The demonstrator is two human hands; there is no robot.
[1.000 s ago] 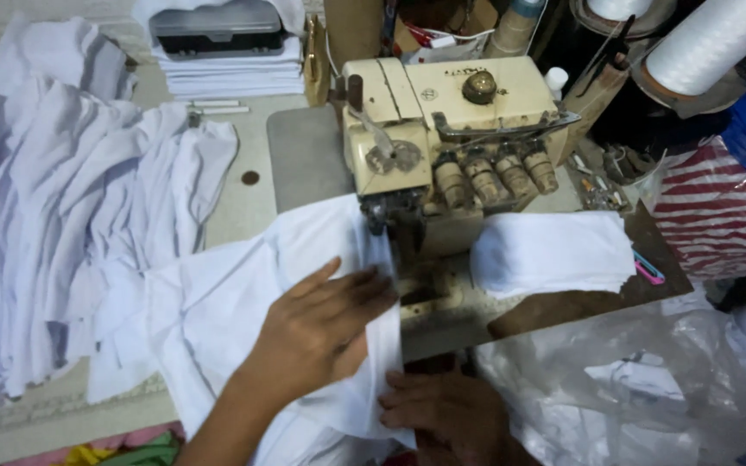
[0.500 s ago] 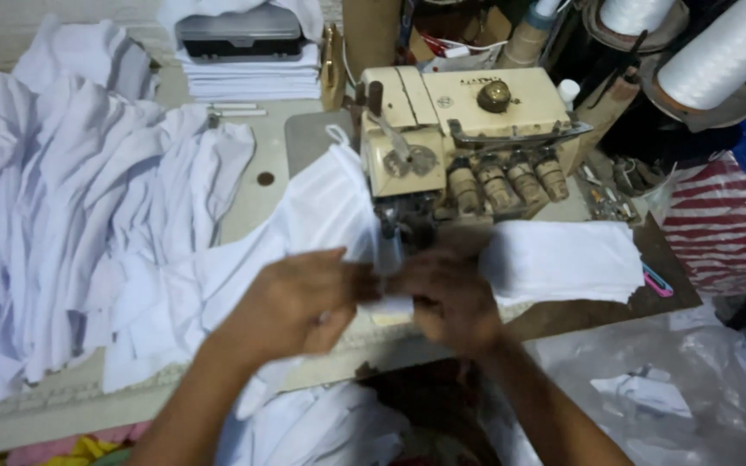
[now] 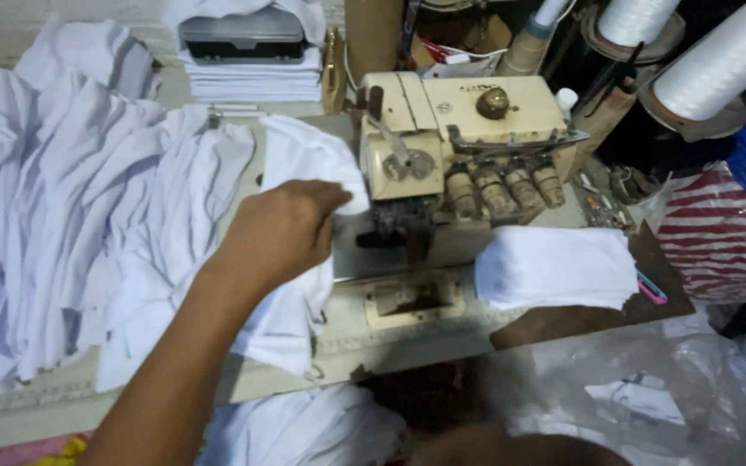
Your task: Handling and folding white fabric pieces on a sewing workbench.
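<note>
Where it drapes over the worktop's [image 3: 390, 341] front edge, the white fabric piece [image 3: 300, 173] lies just left of the cream overlock sewing machine [image 3: 455, 147] — the left hand [image 3: 282, 233] closes on it, fingers curled into the cloth. The right hand is out of view. A folded white cloth stack [image 3: 554, 267] sits right of the machine; a heap of white fabric pieces [image 3: 62, 216] spreads to the left.

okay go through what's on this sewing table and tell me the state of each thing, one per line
left hand: gripping the white garment piece
white garment piece: crumpled, pulled left of the machine
sewing machine: nothing under its needle area
folded white stack: neat, right of the machine
white fabric heap: loose, rumpled
thread cone: fully wound
</note>
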